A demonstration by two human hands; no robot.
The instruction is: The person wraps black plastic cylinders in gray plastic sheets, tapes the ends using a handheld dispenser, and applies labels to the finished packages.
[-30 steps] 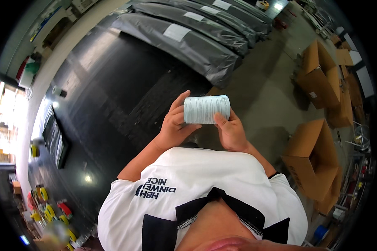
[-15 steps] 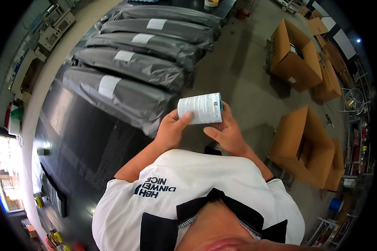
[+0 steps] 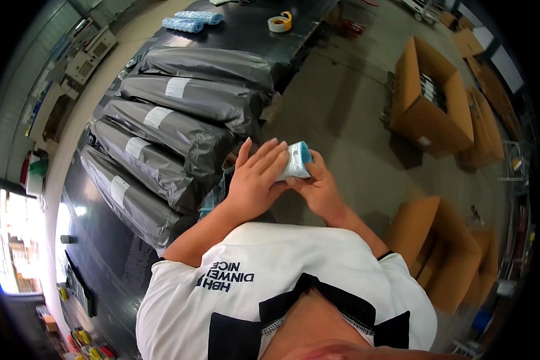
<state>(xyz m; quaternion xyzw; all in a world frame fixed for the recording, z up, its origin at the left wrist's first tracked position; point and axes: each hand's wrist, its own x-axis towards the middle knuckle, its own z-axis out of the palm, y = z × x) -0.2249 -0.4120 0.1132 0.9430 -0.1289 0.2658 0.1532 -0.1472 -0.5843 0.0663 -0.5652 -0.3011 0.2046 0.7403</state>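
My right hand (image 3: pixel 323 191) grips a small roll of white printed labels (image 3: pixel 294 162) at its right end, where a blue core shows. The thumb lies at the roll's near side. Across the left part of the roll lies my left hand (image 3: pixel 253 180), palm down with its fingers stretched out, covering that part. Both hands are in front of my chest, just off the near ends of several long grey plastic-wrapped packages (image 3: pixel 189 127). A white label (image 3: pixel 158 117) sits on most of these packages; none shows on the farthest package (image 3: pixel 207 65).
The packages lie side by side on a dark table (image 3: pixel 105 219). Toward its far end are blue bubble-wrapped rolls (image 3: pixel 183 24) and a tape roll (image 3: pixel 276 26). On the right stand open cardboard boxes, one farther off (image 3: pixel 435 135) and one nearer (image 3: pixel 417 231). Grey floor (image 3: pixel 342 114) lies between.
My left hand has gone from holding the roll's left end to lying flat over it. My right hand still holds the roll. The view has shifted, bringing in more of the table's far end.
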